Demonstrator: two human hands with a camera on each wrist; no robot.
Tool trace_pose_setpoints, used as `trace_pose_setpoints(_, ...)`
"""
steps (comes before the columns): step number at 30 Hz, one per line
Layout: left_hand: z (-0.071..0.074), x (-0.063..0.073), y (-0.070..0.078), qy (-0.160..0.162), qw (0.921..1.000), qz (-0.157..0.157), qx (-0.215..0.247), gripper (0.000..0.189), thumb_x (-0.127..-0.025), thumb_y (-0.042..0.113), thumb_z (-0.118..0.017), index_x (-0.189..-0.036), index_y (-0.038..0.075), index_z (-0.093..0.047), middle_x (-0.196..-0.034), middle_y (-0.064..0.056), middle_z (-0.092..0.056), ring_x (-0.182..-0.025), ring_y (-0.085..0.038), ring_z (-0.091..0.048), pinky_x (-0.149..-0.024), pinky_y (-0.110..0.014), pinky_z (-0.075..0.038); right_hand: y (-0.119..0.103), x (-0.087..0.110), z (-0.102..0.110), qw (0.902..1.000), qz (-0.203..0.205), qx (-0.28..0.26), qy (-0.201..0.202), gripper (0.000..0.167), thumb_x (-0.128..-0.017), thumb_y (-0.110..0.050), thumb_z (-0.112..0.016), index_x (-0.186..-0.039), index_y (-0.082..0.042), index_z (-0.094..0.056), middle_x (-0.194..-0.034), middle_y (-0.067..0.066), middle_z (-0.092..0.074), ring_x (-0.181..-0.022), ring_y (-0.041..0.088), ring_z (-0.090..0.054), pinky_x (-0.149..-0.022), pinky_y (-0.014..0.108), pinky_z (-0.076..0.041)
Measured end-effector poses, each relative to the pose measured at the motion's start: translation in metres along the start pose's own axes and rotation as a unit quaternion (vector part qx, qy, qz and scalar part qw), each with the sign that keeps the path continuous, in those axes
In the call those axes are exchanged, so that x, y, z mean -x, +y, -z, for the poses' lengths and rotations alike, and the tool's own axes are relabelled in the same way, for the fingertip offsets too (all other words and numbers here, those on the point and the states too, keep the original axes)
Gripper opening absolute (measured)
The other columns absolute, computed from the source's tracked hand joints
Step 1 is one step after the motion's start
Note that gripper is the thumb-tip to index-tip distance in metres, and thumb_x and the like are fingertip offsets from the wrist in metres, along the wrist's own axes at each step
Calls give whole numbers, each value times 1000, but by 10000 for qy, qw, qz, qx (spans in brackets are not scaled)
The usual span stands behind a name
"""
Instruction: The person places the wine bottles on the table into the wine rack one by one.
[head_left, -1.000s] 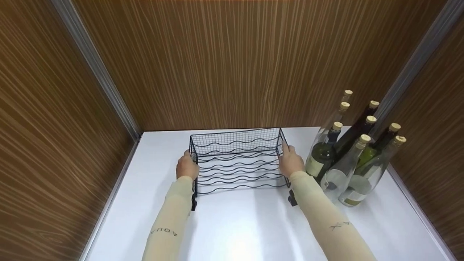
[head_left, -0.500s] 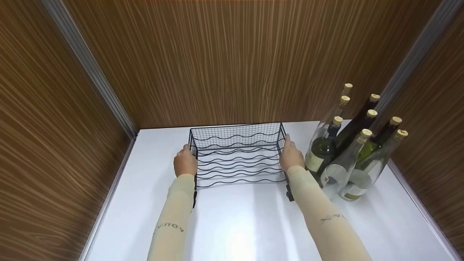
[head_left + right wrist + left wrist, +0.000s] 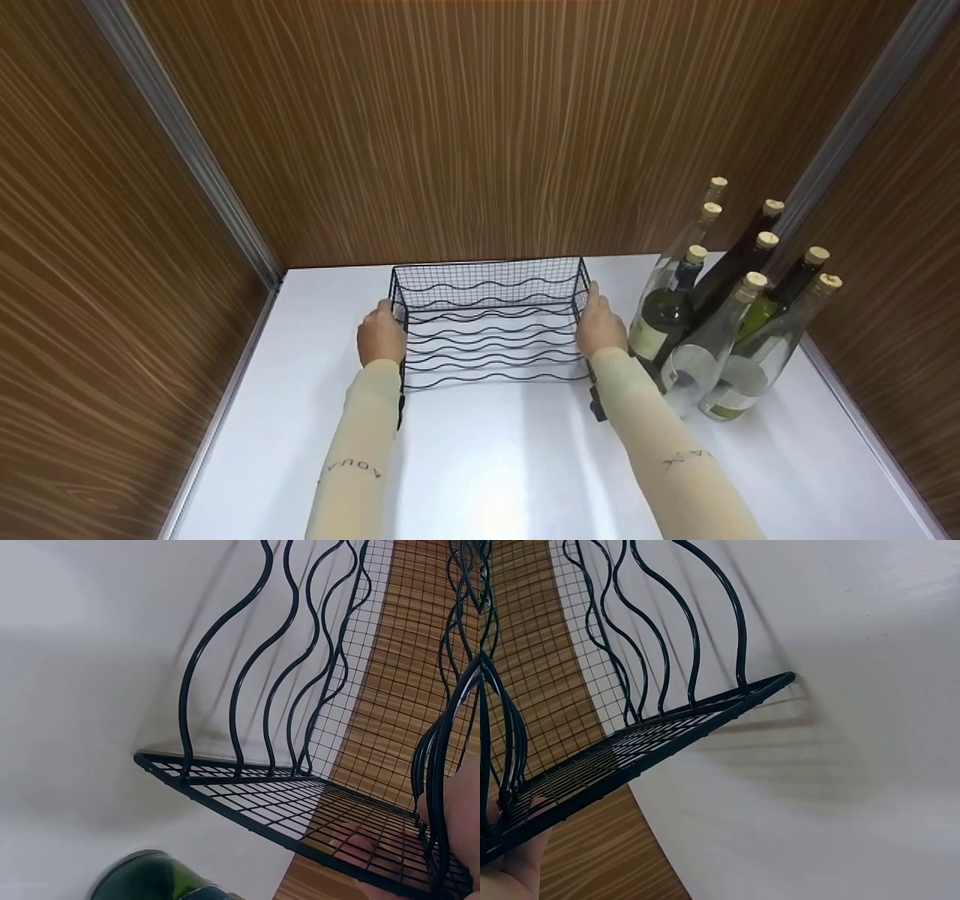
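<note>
A black wire wine rack (image 3: 487, 331), with wavy bars and mesh sides, stands on the white table near the back panel. My left hand (image 3: 381, 334) grips its left end in the head view; in the left wrist view part of that hand (image 3: 525, 866) shows behind the mesh at lower left. At the opposite end my right hand (image 3: 601, 325) holds the rack's right side. The right wrist view has fingers (image 3: 360, 847) seen through the mesh and the thumb side of the hand (image 3: 457, 810) by the wavy bars.
Several corked wine bottles (image 3: 664, 322), clear and dark green, stand close together right of the rack, near my right forearm. One green bottle (image 3: 146, 877) shows beside the rack's end in the right wrist view. Wood-grain panels (image 3: 480, 127) border the white table (image 3: 480, 465) behind and at both sides.
The head view has tilted slightly, so rack, hands and bottles all appear a little higher than a second ago. Both hands keep hold of the rack, which has barely moved.
</note>
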State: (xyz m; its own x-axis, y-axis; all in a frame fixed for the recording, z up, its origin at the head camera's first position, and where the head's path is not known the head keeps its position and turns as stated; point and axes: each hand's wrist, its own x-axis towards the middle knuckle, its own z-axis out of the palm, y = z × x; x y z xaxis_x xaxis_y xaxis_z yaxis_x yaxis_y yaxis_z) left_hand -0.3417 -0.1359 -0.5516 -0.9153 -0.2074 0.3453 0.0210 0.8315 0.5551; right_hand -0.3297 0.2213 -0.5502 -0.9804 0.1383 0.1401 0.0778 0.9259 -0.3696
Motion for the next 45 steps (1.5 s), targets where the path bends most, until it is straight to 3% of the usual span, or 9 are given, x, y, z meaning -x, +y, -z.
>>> trace_pose_setpoints(14, -3, 2, 11, 108, 9998, -125, 86, 25, -88, -5, -55, -112, -3, -65, -97, -24, -69, -85, -40, -67, -73, -49, -54, 10, 7, 4, 9999, -129, -103, 37, 69, -90, -1, -51, -150, 0, -17, -123, 28, -52, -75, 44, -63, -67, 56, -51)
trace_pose_setpoints(24, -1, 6, 4, 153, 9999, -28, 42, 26, -89, -5, -56, -114, -4, -64, -101, -22, -69, -86, -37, -68, -74, -45, -55, 6, 8, -4, 9999, 93, 100, 77, 72, -88, 0, -53, -149, 3, -16, -118, 28, -52, -64, 39, -62, -57, 50, -53)
trace_pose_setpoints(35, -3, 12, -3, 79, 9997, 54, 218, 33, -94, 2, -49, -125, -2, -61, -109, -22, -68, -93, -35, -68, -79, -44, -55, 3, 10, -6, 9996, 40, 262, -87, 70, -90, -1, -52, -150, 4, -14, -121, 27, -51, -65, 36, -62, -58, 50, -52)
trace_pose_setpoints(40, 1, 13, -1, -94, 9983, 232, 524, 42, -95, 9, -52, -137, 5, -52, -116, -20, -65, -100, -34, -64, -84, -46, -52, 1, 2, 1, 9998, 165, 74, 100, 72, -93, -10, -55, -151, 2, -14, -131, 26, -43, -96, 41, -58, -73, 51, -52)
trace_pose_setpoints(43, 6, 20, -2, -276, 9938, 419, 988, 48, -98, 17, -53, -144, 9, -43, -119, -19, -63, -105, -34, -60, -89, -47, -48, 1, 5, 6, 9966, 633, -58, 527, 68, -95, -18, -57, -149, 1, -20, -139, 26, -36, -116, 43, -47, -89, 53, -47)
trace_pose_setpoints(45, 10, 28, -4, -388, 9898, 480, 1285, 53, -99, 23, -52, -148, 11, -37, -125, -17, -59, -108, -32, -58, -92, -47, -46, 3, 14, 12, 9890, 1125, -205, 936, 66, -94, -20, -59, -147, 1, -27, -140, 26, -36, -121, 43, -44, -95, 54, -43)
